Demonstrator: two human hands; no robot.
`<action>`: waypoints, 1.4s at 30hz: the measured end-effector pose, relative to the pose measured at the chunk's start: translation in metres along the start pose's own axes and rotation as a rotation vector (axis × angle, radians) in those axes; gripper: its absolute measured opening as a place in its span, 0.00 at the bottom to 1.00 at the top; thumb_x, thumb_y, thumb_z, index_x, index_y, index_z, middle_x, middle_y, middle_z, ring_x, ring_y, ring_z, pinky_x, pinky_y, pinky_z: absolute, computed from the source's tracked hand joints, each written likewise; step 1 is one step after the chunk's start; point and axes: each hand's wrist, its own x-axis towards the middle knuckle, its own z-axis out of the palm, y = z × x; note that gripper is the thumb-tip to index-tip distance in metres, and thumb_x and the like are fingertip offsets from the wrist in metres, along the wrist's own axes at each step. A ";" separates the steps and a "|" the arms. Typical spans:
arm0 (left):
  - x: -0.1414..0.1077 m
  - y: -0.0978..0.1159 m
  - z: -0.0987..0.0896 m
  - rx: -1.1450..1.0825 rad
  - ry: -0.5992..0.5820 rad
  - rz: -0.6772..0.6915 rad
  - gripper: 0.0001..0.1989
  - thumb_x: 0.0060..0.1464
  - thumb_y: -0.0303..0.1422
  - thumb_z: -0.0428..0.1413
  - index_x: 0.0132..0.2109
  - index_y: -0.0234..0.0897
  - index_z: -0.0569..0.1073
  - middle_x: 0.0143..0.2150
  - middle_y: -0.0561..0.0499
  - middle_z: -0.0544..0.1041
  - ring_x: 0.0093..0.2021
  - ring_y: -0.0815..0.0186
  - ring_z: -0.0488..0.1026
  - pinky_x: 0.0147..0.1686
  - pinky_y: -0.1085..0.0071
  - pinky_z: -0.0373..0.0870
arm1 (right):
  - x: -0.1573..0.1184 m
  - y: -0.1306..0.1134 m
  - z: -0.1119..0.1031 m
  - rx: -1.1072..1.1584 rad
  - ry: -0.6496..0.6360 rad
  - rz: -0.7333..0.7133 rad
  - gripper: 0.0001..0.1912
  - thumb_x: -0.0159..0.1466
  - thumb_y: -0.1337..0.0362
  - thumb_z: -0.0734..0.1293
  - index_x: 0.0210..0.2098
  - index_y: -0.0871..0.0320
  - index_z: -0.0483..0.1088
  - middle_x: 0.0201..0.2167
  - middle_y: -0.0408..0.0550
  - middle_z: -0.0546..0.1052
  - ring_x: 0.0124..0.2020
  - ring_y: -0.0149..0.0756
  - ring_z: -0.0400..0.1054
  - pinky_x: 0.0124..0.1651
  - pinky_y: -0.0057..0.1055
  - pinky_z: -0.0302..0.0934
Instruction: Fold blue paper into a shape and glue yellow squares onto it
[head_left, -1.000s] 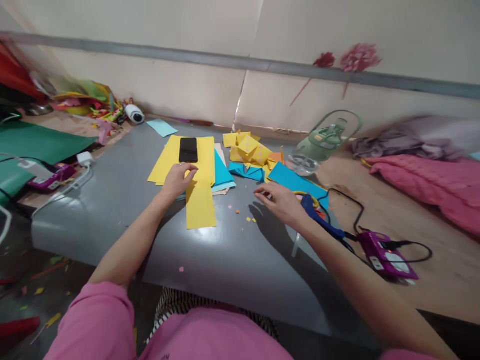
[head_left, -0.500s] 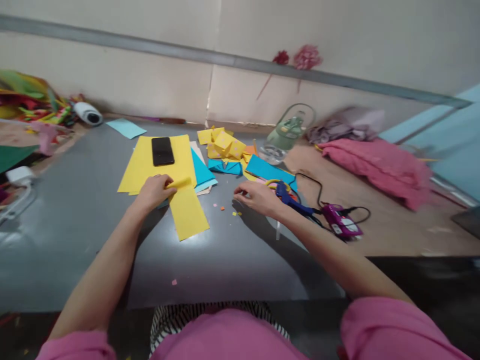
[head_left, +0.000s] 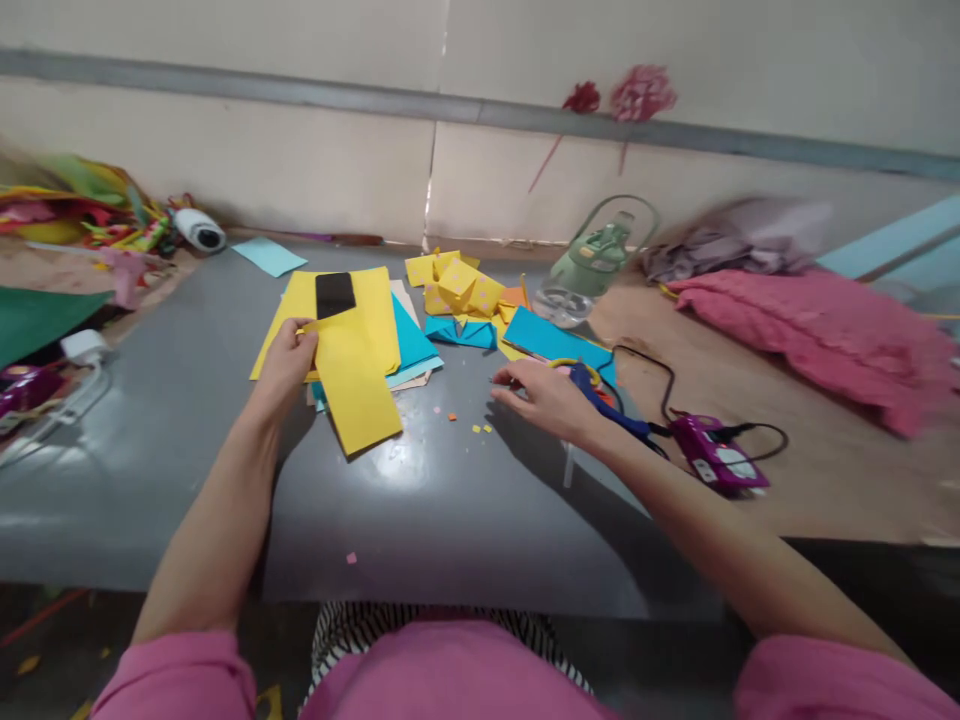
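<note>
Between the thumb and fingers of my left hand [head_left: 289, 360] is the upper left corner of a yellow paper strip [head_left: 356, 385]. The strip slants down over the stack of yellow sheets [head_left: 379, 310] and covers the lower part of a black phone [head_left: 335, 292]. My right hand [head_left: 536, 395] hovers over the grey table right of the paper, fingers apart and slightly curled, with nothing in them. Just beyond it are a blue paper [head_left: 559, 342] and a dark blue glue gun [head_left: 611, 412].
Folded yellow dotted paper shapes [head_left: 457, 283] and a folded blue piece [head_left: 461, 333] lie at the back. A green bottle [head_left: 589, 262] stands behind my right hand. A purple power socket [head_left: 712, 453] with cables and pink cloth [head_left: 810, 335] are at the right.
My left hand has raised the yellow strip's upper end, which now looks flat and hides part of the phone. The view has shifted slightly; my right hand remains near the glue gun.
</note>
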 end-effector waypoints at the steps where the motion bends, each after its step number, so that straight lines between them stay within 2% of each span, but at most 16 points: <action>1: 0.004 -0.001 -0.002 -0.065 0.049 -0.041 0.09 0.59 0.29 0.49 0.47 0.41 0.67 0.28 0.57 0.69 0.28 0.66 0.73 0.31 0.72 0.73 | -0.002 -0.007 0.005 0.042 -0.003 -0.036 0.09 0.68 0.59 0.66 0.42 0.57 0.75 0.41 0.52 0.81 0.40 0.39 0.75 0.43 0.32 0.64; 3: 0.013 -0.005 -0.011 -0.036 0.200 -0.035 0.14 0.60 0.27 0.47 0.52 0.39 0.66 0.35 0.53 0.74 0.33 0.66 0.76 0.35 0.70 0.77 | -0.004 -0.018 0.014 0.125 0.001 -0.096 0.10 0.68 0.59 0.65 0.43 0.58 0.74 0.41 0.52 0.81 0.38 0.38 0.74 0.40 0.32 0.64; 6: 0.025 -0.013 -0.032 0.225 0.415 0.045 0.23 0.59 0.23 0.46 0.61 0.36 0.63 0.54 0.42 0.76 0.52 0.58 0.78 0.52 0.60 0.77 | -0.001 -0.027 0.020 0.176 0.014 -0.146 0.10 0.69 0.59 0.65 0.43 0.58 0.74 0.40 0.52 0.80 0.36 0.38 0.74 0.39 0.32 0.64; 7: 0.028 -0.016 -0.038 0.274 0.447 0.043 0.26 0.59 0.22 0.45 0.64 0.34 0.60 0.58 0.38 0.74 0.57 0.56 0.75 0.58 0.56 0.73 | 0.001 -0.029 0.021 0.173 0.012 -0.158 0.10 0.68 0.59 0.65 0.44 0.57 0.74 0.40 0.52 0.80 0.36 0.38 0.74 0.39 0.32 0.64; 9: 0.031 -0.020 -0.046 0.314 0.448 0.000 0.31 0.59 0.21 0.45 0.69 0.29 0.54 0.61 0.33 0.73 0.62 0.53 0.72 0.62 0.52 0.69 | 0.009 -0.034 0.020 0.143 -0.004 -0.168 0.10 0.68 0.61 0.65 0.45 0.57 0.75 0.42 0.52 0.81 0.38 0.39 0.74 0.41 0.33 0.64; 12: 0.028 -0.023 -0.042 0.447 0.374 0.015 0.35 0.57 0.21 0.48 0.71 0.24 0.52 0.64 0.27 0.69 0.67 0.47 0.67 0.66 0.49 0.64 | 0.028 -0.041 0.019 0.074 -0.014 -0.126 0.09 0.68 0.64 0.65 0.45 0.57 0.76 0.44 0.52 0.81 0.40 0.40 0.75 0.43 0.33 0.63; 14: 0.023 -0.021 -0.032 0.576 0.357 0.105 0.34 0.58 0.23 0.50 0.71 0.24 0.55 0.70 0.26 0.62 0.72 0.46 0.58 0.70 0.48 0.57 | 0.044 -0.046 0.019 0.058 0.004 -0.096 0.10 0.69 0.66 0.64 0.44 0.58 0.77 0.45 0.54 0.82 0.42 0.42 0.75 0.44 0.34 0.63; 16: 0.015 -0.017 -0.019 0.632 0.328 0.222 0.31 0.60 0.27 0.52 0.69 0.27 0.61 0.71 0.29 0.61 0.73 0.47 0.56 0.71 0.49 0.53 | 0.060 -0.049 0.019 0.044 0.024 -0.069 0.12 0.70 0.66 0.62 0.43 0.59 0.78 0.46 0.56 0.82 0.46 0.44 0.74 0.46 0.34 0.63; 18: 0.008 -0.013 -0.006 0.634 0.199 0.372 0.24 0.62 0.32 0.52 0.64 0.32 0.68 0.67 0.35 0.69 0.70 0.50 0.62 0.70 0.52 0.56 | 0.075 -0.051 0.020 0.029 0.040 -0.036 0.13 0.70 0.66 0.61 0.43 0.60 0.79 0.47 0.58 0.81 0.49 0.46 0.74 0.48 0.35 0.62; 21: -0.002 -0.011 0.015 0.670 -0.114 0.588 0.19 0.62 0.39 0.56 0.57 0.36 0.75 0.59 0.41 0.77 0.66 0.52 0.67 0.68 0.55 0.59 | 0.091 -0.051 0.025 0.015 0.036 0.002 0.13 0.69 0.67 0.62 0.43 0.59 0.80 0.47 0.56 0.82 0.48 0.45 0.74 0.46 0.34 0.63; 23: -0.007 -0.011 0.027 0.733 -0.251 0.644 0.24 0.59 0.42 0.60 0.59 0.36 0.74 0.59 0.40 0.77 0.65 0.50 0.68 0.66 0.55 0.62 | 0.098 -0.052 0.028 0.009 0.027 0.020 0.11 0.67 0.68 0.64 0.42 0.58 0.80 0.45 0.54 0.83 0.46 0.44 0.74 0.43 0.33 0.63; 25: -0.009 -0.013 0.036 0.781 -0.319 0.653 0.24 0.59 0.41 0.60 0.59 0.35 0.75 0.57 0.39 0.78 0.61 0.51 0.71 0.63 0.56 0.65 | 0.101 -0.055 0.032 0.009 0.029 0.024 0.11 0.66 0.68 0.65 0.42 0.57 0.79 0.44 0.54 0.83 0.45 0.44 0.74 0.42 0.32 0.63; 31: -0.011 -0.011 0.036 0.827 -0.356 0.614 0.19 0.61 0.39 0.57 0.54 0.34 0.77 0.50 0.40 0.80 0.50 0.52 0.77 0.51 0.60 0.72 | 0.102 -0.081 0.040 0.063 0.039 -0.098 0.11 0.69 0.64 0.65 0.47 0.58 0.78 0.46 0.53 0.80 0.48 0.40 0.72 0.49 0.32 0.62; 36: -0.013 -0.007 0.030 0.870 -0.352 0.576 0.14 0.64 0.32 0.49 0.46 0.35 0.79 0.46 0.40 0.79 0.48 0.55 0.77 0.46 0.63 0.72 | 0.109 -0.098 0.048 0.102 0.025 -0.165 0.10 0.69 0.66 0.64 0.46 0.59 0.77 0.45 0.52 0.80 0.49 0.40 0.72 0.50 0.32 0.62; 39: -0.011 -0.007 0.027 0.886 -0.365 0.570 0.14 0.64 0.35 0.51 0.48 0.36 0.78 0.48 0.41 0.80 0.50 0.55 0.77 0.47 0.64 0.71 | 0.112 -0.100 0.052 0.108 0.019 -0.175 0.11 0.68 0.68 0.65 0.47 0.59 0.77 0.46 0.53 0.79 0.47 0.40 0.72 0.49 0.33 0.63; 42: -0.007 -0.008 0.023 0.909 -0.373 0.568 0.18 0.61 0.41 0.57 0.53 0.37 0.77 0.51 0.42 0.79 0.51 0.53 0.76 0.48 0.63 0.71 | 0.112 -0.100 0.053 0.108 0.000 -0.195 0.11 0.68 0.67 0.66 0.48 0.59 0.77 0.46 0.53 0.78 0.44 0.38 0.72 0.49 0.32 0.63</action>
